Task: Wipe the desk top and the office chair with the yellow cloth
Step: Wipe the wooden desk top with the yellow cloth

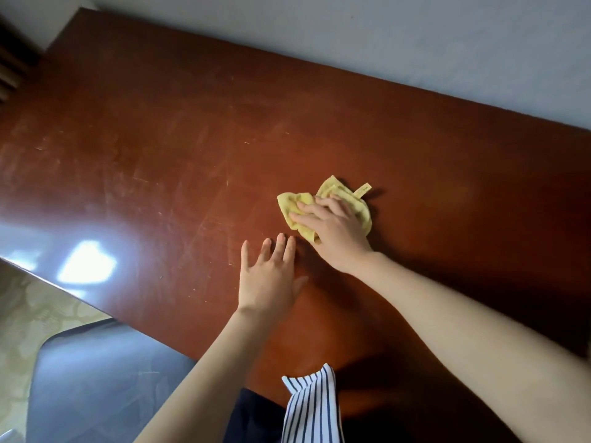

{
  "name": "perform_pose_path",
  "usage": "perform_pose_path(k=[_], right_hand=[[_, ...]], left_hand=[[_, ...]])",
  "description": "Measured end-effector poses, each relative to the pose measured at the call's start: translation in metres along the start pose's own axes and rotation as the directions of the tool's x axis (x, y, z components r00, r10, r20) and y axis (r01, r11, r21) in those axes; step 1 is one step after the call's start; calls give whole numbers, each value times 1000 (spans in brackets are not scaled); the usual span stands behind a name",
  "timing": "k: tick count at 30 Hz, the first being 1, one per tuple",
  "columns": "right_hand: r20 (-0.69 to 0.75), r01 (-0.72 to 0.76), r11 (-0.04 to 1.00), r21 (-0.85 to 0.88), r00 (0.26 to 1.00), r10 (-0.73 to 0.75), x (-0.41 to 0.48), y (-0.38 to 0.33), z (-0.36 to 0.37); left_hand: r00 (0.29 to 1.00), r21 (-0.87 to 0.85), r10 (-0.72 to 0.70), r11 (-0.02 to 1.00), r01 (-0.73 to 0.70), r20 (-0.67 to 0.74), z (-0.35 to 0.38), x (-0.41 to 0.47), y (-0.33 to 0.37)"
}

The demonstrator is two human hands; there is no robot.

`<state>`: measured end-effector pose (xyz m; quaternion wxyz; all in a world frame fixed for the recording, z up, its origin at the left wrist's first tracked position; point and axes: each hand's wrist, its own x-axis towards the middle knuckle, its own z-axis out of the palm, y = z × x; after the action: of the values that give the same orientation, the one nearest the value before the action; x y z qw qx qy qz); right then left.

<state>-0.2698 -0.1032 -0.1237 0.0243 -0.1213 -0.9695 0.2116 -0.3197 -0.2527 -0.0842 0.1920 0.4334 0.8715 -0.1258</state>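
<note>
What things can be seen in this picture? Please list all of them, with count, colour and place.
desk top: one, reddish brown, scratched, fills most of the view
yellow cloth: one, yellow, bunched on the desk top right of centre, under the right hand
tag: one, yellow, sticks out from the cloth's far side
office chair: one, dark grey, lower left, beside the desk's near edge
floor: pale, patterned, left edge
wall: one, light grey, behind the desk
slatted thing: one, dark, top left corner, unclear what it is
striped garment: one, white with dark stripes, bottom centre
left hand: one, flat on the desk top, beside the cloth, apart from it
right hand: one, presses on the yellow cloth
</note>
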Motion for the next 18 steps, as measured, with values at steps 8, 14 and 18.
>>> perform_pose_path(k=[8,14,18], right_hand=[[-95,-30,993,-114,995,20,-93,20,8],[-138,-296,947,-124,950,279,-115,59,-24],[-162,-439,883,-166,896,414,-105,100,-51]], left_hand=[[973,-24,-33,999,28,-229,-4,0,10],[993,30,22,999,-19,-119,-16,31,24],[997,63,59,996,-56,-51,-34,63,26]])
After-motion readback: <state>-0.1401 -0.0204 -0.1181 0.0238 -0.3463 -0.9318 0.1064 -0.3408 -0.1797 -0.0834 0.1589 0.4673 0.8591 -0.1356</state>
